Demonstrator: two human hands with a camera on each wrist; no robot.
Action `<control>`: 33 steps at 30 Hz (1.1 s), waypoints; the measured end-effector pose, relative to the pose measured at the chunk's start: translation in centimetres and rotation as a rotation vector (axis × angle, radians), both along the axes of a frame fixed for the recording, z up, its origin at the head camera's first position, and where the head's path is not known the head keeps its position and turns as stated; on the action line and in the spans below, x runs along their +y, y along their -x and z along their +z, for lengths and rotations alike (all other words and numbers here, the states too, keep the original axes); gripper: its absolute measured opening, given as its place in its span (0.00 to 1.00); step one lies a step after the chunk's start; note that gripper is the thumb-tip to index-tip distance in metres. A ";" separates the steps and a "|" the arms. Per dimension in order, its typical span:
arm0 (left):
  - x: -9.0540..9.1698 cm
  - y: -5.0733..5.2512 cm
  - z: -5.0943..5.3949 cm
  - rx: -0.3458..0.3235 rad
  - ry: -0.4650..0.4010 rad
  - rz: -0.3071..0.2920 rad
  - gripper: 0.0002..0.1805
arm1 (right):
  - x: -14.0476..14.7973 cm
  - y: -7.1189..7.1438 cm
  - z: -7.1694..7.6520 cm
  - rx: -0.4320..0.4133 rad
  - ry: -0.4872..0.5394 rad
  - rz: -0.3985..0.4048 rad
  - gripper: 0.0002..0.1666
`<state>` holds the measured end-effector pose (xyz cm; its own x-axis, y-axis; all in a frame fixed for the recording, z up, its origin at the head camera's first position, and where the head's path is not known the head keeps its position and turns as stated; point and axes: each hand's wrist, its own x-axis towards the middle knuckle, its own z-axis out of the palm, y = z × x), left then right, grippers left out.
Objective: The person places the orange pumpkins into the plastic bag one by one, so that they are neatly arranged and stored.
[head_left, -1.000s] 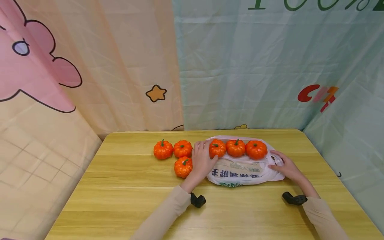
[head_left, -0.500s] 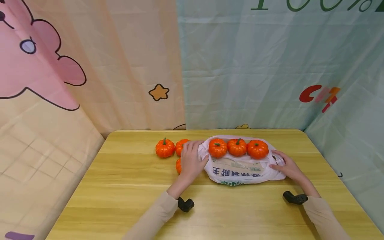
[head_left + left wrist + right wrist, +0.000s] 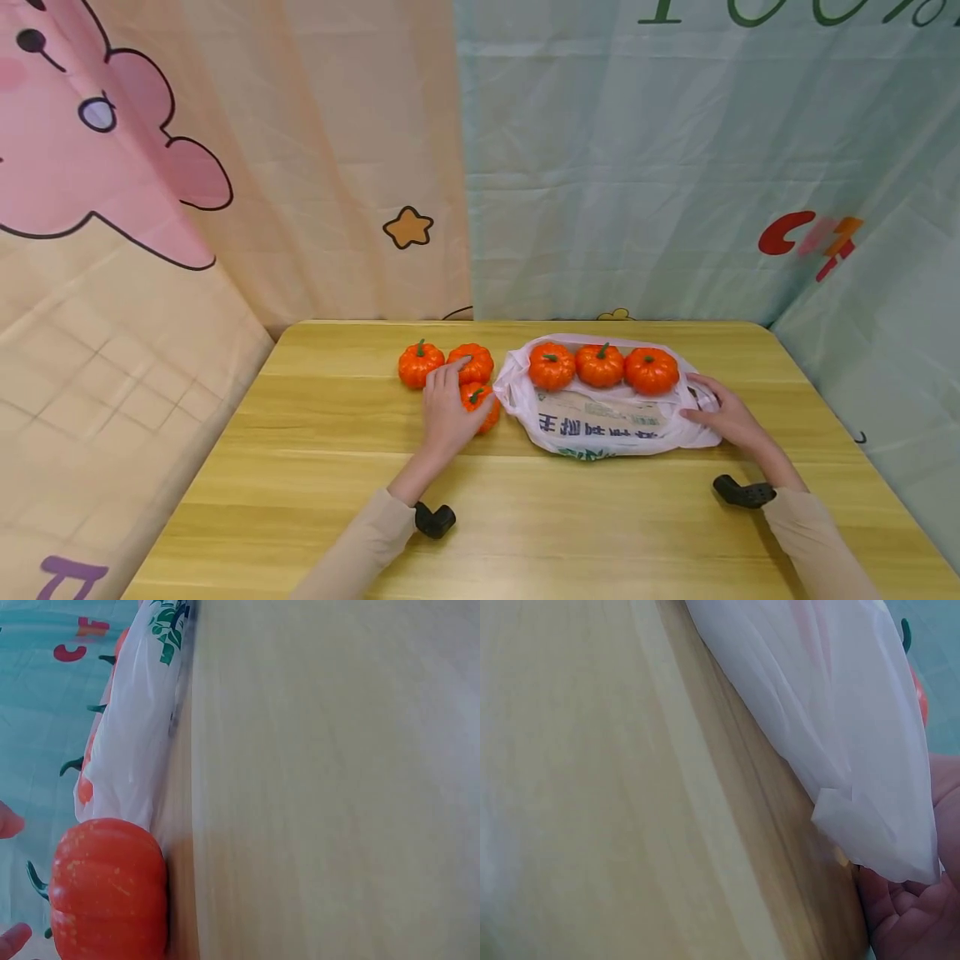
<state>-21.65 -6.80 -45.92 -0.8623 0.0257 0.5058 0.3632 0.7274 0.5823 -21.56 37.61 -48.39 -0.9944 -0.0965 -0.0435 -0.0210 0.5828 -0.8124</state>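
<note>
Hands well apart, the left hand (image 3: 447, 414) reaches with thumb and fingers parted over three glossy orange ribbed pumpkins (image 3: 482, 367) while the right hand (image 3: 737, 419) pinches a white plastic bag (image 3: 521, 390) bearing three more (image 3: 600, 368), all on a yellow wooden table (image 3: 585, 521).

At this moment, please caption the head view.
Left hand at three pumpkins, right hand holding a white bag with three more.

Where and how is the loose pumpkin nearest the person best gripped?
I'd probably grip this pumpkin by its rounded sides, from above and the near left: its stem points up, the bag crowds its right and another pumpkin sits behind.
</note>
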 end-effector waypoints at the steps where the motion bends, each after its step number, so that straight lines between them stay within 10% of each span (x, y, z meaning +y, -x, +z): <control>1: -0.3 -0.1 -0.1 -0.019 -0.005 -0.001 0.36 | 0.0 0.0 0.0 0.000 0.002 -0.001 0.44; 14: -2.6 -0.5 -0.7 -0.360 -0.102 -0.125 0.44 | 0.4 0.2 -0.4 -0.001 0.020 -0.009 0.45; 33: -2.7 -0.6 -1.5 -0.414 -0.144 -0.113 0.43 | 0.1 0.0 -0.3 -0.016 0.008 0.000 0.45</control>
<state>-21.09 -9.52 -47.42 -0.9886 0.0858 0.1238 0.1505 0.5977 0.7875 -21.58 37.68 -48.71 -0.9936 -0.0965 -0.0583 -0.0080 0.5764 -0.8171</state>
